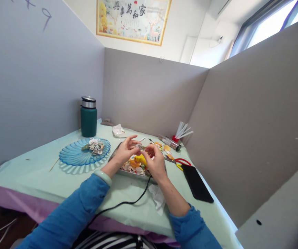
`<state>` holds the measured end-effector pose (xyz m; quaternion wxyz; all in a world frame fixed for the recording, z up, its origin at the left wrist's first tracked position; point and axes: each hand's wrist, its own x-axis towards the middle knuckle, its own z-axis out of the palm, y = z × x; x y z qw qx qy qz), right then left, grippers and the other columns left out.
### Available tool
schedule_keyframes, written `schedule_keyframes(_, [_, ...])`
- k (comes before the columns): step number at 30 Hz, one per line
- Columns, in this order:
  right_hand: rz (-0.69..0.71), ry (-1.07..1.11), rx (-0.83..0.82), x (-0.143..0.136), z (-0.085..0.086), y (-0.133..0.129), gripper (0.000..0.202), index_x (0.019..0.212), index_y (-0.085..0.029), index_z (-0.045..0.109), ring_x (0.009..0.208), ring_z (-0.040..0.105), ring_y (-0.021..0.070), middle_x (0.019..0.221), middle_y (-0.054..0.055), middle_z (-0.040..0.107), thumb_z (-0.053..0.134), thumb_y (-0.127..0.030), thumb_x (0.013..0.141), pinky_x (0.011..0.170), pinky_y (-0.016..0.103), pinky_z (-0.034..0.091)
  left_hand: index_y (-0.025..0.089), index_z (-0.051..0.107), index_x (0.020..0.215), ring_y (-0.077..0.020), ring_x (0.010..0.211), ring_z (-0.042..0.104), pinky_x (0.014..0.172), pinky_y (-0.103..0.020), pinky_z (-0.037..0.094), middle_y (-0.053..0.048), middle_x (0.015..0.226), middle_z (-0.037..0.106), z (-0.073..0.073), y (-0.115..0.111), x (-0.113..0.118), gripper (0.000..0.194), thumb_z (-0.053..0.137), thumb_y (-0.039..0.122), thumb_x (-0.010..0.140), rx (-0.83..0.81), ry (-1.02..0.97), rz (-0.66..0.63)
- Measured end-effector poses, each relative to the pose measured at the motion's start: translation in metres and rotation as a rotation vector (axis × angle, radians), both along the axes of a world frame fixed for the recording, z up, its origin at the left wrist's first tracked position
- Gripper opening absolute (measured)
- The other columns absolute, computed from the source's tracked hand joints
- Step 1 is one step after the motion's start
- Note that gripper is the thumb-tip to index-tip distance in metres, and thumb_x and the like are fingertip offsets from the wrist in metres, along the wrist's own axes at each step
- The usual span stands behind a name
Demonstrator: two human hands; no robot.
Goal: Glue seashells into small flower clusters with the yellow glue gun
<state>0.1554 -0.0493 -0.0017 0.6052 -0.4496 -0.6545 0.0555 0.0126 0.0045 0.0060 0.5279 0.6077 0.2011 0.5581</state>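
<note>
Above the metal tray, my left hand and my right hand meet, fingertips pinched together on a small greyish shell. Fingers partly cover it, so its full shape is hidden. Below them, a yellow glue gun rests in the tray on loose shells, partly behind my right hand. Its black cord runs over the near edge of the table. To the left, a cluster of shells with a greenish end lies on a blue scalloped plate.
A green bottle stands behind the plate. On the right are scissors, a black phone, a clear tube and glue sticks. Crumpled tissue lies in front. Grey partitions enclose the table.
</note>
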Motion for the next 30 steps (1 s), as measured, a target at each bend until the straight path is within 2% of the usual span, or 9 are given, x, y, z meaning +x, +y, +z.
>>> schedule_keyframes(4, [-0.02, -0.053, 0.039, -0.003, 0.004, -0.005, 0.009, 0.082, -0.018, 0.056, 0.062, 0.053, 0.0124, 0.074, 0.0, 0.059, 0.055, -0.028, 0.084, 0.06, 0.024, 0.044, 0.017, 0.042, 0.122, -0.0123, 0.071, 0.064, 0.066, -0.029, 0.054, -0.008, 0.102, 0.061, -0.003, 0.002, 0.001, 0.062, 0.072, 0.022, 0.068, 0.076, 0.02, 0.005])
schedule_keyframes(8, [-0.069, -0.114, 0.084, -0.003, 0.003, -0.007, 0.01, 0.081, -0.019, 0.056, 0.063, 0.052, 0.0128, 0.072, 0.0, 0.058, 0.053, -0.026, 0.086, 0.062, 0.025, 0.043, 0.018, 0.042, 0.124, -0.0157, 0.08, 0.065, 0.072, -0.032, 0.054, -0.011, 0.108, 0.064, -0.003, 0.0, 0.0, 0.061, 0.07, 0.023, 0.07, 0.121, 0.037, -0.006])
schedule_keyframes(11, [-0.095, -0.123, 0.09, -0.002, 0.001, -0.005, 0.009, 0.081, -0.019, 0.056, 0.063, 0.052, 0.0129, 0.073, 0.0, 0.058, 0.051, -0.025, 0.086, 0.063, 0.025, 0.043, 0.018, 0.043, 0.123, -0.0164, 0.08, 0.066, 0.074, -0.033, 0.054, -0.013, 0.11, 0.064, -0.001, -0.002, 0.0, 0.059, 0.07, 0.025, 0.071, 0.122, 0.031, -0.012])
schedule_keyframes(16, [-0.115, -0.105, 0.083, -0.001, -0.001, -0.003, 0.01, 0.082, -0.018, 0.056, 0.065, 0.053, 0.0129, 0.075, 0.001, 0.058, 0.049, -0.024, 0.087, 0.064, 0.024, 0.042, 0.017, 0.046, 0.121, -0.0111, 0.069, 0.064, 0.072, -0.033, 0.056, -0.008, 0.104, 0.061, -0.001, -0.004, 0.0, 0.057, 0.071, 0.027, 0.07, 0.129, 0.038, 0.0])
schedule_keyframes(20, [-0.119, -0.092, 0.074, -0.001, -0.001, -0.002, 0.012, 0.081, -0.018, 0.056, 0.064, 0.052, 0.0129, 0.073, 0.001, 0.058, 0.048, -0.025, 0.087, 0.062, 0.024, 0.041, 0.018, 0.048, 0.12, -0.0102, 0.07, 0.063, 0.071, -0.03, 0.056, -0.006, 0.104, 0.058, 0.001, -0.006, 0.0, 0.056, 0.072, 0.028, 0.07, 0.143, 0.077, -0.004])
schedule_keyframes(24, [-0.118, -0.099, 0.051, -0.001, -0.001, -0.002, 0.012, 0.079, -0.018, 0.055, 0.063, 0.052, 0.0129, 0.071, 0.0, 0.057, 0.048, -0.025, 0.087, 0.061, 0.024, 0.04, 0.017, 0.047, 0.118, -0.0103, 0.07, 0.064, 0.071, -0.029, 0.055, -0.008, 0.108, 0.059, 0.003, -0.008, 0.0, 0.054, 0.072, 0.027, 0.07, 0.139, 0.074, -0.023])
schedule_keyframes(30, [-0.135, -0.102, 0.025, 0.0, -0.001, -0.002, 0.013, 0.078, -0.018, 0.054, 0.061, 0.051, 0.0131, 0.069, 0.0, 0.057, 0.048, -0.026, 0.086, 0.06, 0.023, 0.039, 0.016, 0.045, 0.118, -0.0134, 0.075, 0.065, 0.074, -0.032, 0.056, -0.009, 0.106, 0.061, 0.002, -0.009, 0.0, 0.054, 0.071, 0.029, 0.072, 0.099, 0.039, -0.073])
